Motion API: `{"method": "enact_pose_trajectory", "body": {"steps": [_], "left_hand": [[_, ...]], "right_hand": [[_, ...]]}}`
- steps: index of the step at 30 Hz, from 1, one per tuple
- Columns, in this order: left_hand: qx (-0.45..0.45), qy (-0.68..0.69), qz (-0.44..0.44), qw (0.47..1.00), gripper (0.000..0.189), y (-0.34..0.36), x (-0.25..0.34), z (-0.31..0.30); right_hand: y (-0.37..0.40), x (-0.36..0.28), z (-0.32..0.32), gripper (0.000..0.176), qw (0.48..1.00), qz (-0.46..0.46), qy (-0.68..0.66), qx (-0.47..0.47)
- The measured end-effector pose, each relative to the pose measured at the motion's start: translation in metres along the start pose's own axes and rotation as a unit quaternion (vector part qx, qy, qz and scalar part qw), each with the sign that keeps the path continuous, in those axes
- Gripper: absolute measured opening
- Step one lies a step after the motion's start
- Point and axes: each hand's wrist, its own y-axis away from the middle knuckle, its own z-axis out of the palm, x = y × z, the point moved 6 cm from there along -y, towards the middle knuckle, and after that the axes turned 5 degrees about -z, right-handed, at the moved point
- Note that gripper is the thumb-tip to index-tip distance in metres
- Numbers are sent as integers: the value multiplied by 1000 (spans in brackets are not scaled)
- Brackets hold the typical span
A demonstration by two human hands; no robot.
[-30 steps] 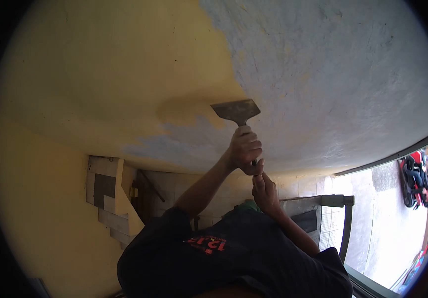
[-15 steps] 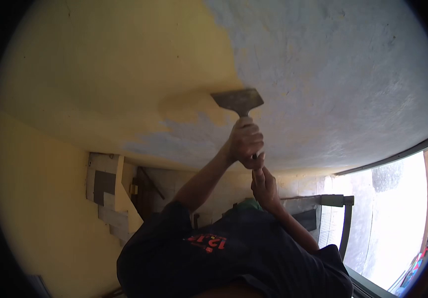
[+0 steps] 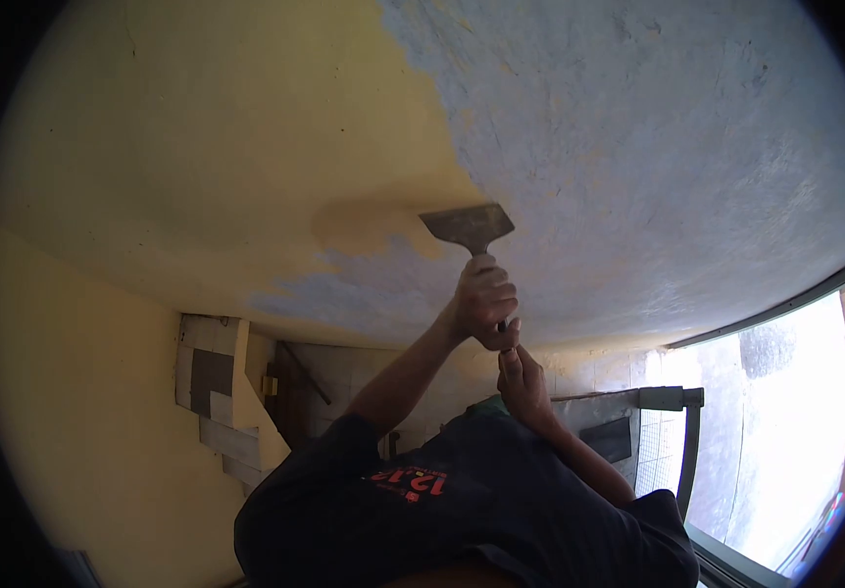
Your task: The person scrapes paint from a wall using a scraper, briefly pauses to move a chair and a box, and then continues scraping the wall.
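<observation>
A wide scraper has its flat metal blade against the wall, at the border between yellow paint and a bluish-grey bare patch. My left hand is wrapped around its handle close beneath the blade. Lower down, my right hand is closed around the handle's lower end, its thumb pointing up towards my left hand. Most of the handle is hidden by my fingers. The wall's yellow paint covers the left side, and the scraped bluish-grey surface spreads over the right.
Tiled steps lie at the lower left beside another yellow wall. A dark rail stands at the lower right, near a brightly lit opening. My dark shirt fills the bottom middle.
In the picture, the scraper and both hands have shifted a little lower. Both hands keep their hold. The steps also appear slightly lower, so the view has tilted somewhat.
</observation>
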Motion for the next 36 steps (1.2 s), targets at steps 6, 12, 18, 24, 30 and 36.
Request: {"method": "enact_pose_trajectory", "body": {"steps": [6,12,18,24,30,36], "left_hand": [[7,-6,10,1000,24,-2,2,-2],[6,-6,28,1000,24,-2,-1,-3],[6,-7,31,999,23,-8,3,-6],[-10,-18,3,1000,22,2,2,3],[-10,-34,35,999,22,-13,12,-11],[1,-11,12,1000,23,-4,5,-3]], "right_hand": [[-1,-1,1,46,999,10,-32,-6],[-1,4,3,44,999,-26,-33,3],[1,-1,-1,40,1000,-14,-9,8],[0,6,2,41,999,25,-34,-7],[4,-12,-2,42,999,-40,-27,-9],[2,-2,-2,42,1000,-14,-16,14]]}}
